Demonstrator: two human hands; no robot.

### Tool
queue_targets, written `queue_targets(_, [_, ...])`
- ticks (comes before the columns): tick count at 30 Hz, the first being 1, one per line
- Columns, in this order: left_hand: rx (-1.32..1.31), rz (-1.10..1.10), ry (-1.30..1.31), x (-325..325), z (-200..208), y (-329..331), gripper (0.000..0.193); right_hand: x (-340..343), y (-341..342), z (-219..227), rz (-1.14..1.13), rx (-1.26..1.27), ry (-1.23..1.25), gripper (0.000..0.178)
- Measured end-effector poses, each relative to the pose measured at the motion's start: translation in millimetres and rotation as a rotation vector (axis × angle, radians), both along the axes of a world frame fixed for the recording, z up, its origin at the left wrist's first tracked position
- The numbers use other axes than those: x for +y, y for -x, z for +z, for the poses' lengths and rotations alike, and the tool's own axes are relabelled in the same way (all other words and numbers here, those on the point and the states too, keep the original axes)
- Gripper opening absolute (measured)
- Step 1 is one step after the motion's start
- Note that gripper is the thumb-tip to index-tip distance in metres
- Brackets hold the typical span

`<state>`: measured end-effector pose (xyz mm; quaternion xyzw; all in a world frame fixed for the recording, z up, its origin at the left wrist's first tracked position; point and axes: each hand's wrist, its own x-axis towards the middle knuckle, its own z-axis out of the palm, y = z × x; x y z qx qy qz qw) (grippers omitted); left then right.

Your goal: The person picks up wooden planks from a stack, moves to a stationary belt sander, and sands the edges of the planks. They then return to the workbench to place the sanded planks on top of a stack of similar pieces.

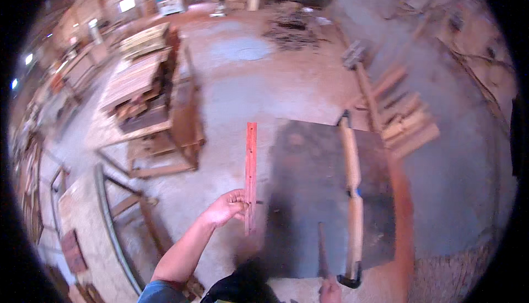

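We have open concrete floor (228, 96) reaching from the lumber stack (129, 79) at our left to the dark tabletop (303, 192), along whose right side a long wooden fence (356, 231) runs. Just off the tabletop's left edge, our left hand (227, 207), forearm slanting up from below, pinches a dark-spotted reddish wooden strip (251, 159) upright near its lower part; our right hand (330, 291) sits by the near edge, at a thin brown stick (322, 248), its grip too blurred to tell.
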<state>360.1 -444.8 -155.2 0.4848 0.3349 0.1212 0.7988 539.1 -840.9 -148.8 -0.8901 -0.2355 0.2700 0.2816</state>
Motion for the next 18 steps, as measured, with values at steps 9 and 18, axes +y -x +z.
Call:
queue_targets(9, [-0.029, 0.592, -0.005, -92.2, -21.2, 256.5, 0.039, 78.8, 86.0, 70.3, 0.37, 0.064, 0.253, 0.055])
queue_targets(18, [-0.134, 1.153, 0.069, -129.8, -26.7, 423.7, 0.038, 216.5, 184.7, -15.7, 0.99, 0.036, -0.044, 0.046])
